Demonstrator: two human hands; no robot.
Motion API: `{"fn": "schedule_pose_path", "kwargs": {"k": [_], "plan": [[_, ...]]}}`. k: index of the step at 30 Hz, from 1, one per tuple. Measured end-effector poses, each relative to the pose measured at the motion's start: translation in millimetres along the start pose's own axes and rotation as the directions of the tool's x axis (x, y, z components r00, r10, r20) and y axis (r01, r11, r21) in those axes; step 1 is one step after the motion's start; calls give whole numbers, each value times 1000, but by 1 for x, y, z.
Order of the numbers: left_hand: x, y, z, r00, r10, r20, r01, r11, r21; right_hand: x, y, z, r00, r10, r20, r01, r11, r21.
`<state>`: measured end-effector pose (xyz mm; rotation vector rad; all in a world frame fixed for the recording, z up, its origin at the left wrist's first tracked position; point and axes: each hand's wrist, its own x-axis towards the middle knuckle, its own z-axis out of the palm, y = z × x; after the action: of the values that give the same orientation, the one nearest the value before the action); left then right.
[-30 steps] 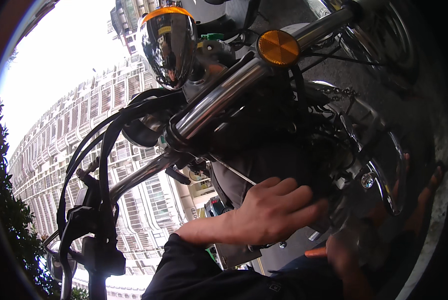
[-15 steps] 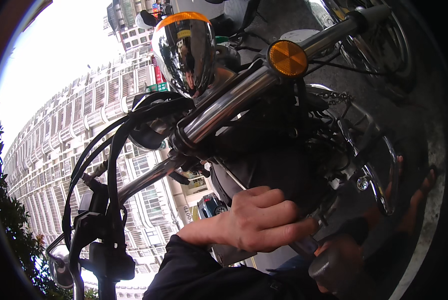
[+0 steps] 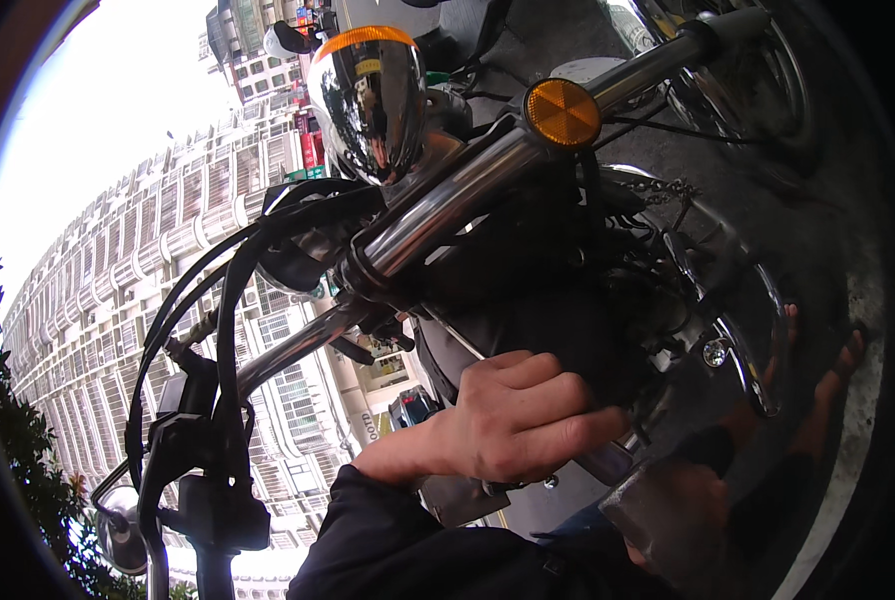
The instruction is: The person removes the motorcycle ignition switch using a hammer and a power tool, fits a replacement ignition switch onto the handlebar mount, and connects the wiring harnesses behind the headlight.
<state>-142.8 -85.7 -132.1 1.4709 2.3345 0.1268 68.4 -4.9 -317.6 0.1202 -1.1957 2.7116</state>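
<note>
1. Gripped in our left hand [image 3: 523,420], the thin rod [image 3: 458,335] slants at centre.
2. Lower right, the dark block [image 3: 646,515], blurred one second ago, is clearer: slower motion, we judge.
3. Behind it, how our right hand [image 3: 706,490] holds, we cannot tell.

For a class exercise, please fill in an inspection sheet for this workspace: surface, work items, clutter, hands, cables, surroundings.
Surface: dark pavement, with a pale strip along the right.
Work items: motorcycle; thin metal rod; dark grey block, kind unclear.
Clutter: nothing seen, though the lower right is too dark to judge.
Hands: left hand closed around the rod; right hand in shadow by the block, grip unclear.
Cables: black cables curve beside the handlebar.
Surroundings: pale building, foliage.
</note>
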Motion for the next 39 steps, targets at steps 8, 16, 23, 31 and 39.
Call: {"fn": "schedule_pose_path", "kwargs": {"k": [8,16,23,31,39], "plan": [[1,3,-7,1000,-1,1,1,1000,-19,8,-7,-3,1000,-15,-4,15,998,-63],[-2,3,-13,998,-41,41,40,999,13,28,-22,-8,997,78,16,-75,988,-135],[7,10,-15,998,-56,15,56,998,-35,54,-63,3,948,315,-50,-318,917,-241],[7,20,-17,991,-117,70,120,992,-33,31,-93,-44,783,604,-149,-539,778,322],[59,135,58,979,200,22,-178,910,-375,-158,-17,-259,209,778,-592,-625,572,531]]}}
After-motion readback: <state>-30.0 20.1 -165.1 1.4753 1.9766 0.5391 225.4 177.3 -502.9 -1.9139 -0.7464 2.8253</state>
